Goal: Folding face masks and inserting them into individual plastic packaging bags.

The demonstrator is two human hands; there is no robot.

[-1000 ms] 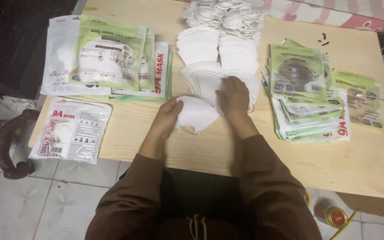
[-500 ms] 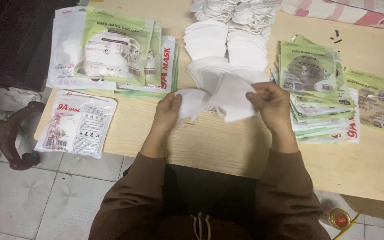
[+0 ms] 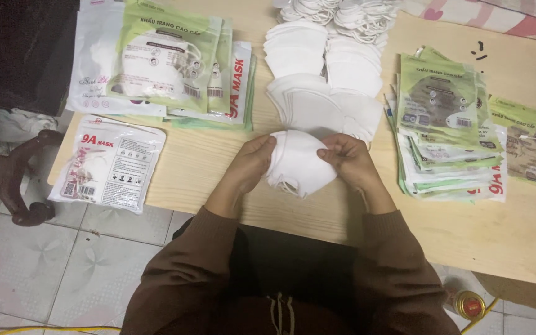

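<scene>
Folded white masks [image 3: 298, 162], seemingly stacked; held above table edge.

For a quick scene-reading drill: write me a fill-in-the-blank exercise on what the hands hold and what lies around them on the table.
1. Both the left hand and the right hand grip a small stack of ____ face masks.
2. The empty packets are piled to the person's ____.
3. The lone packet hangs over the ____ edge of the wooden table.

Missing words: white; right; left
</scene>
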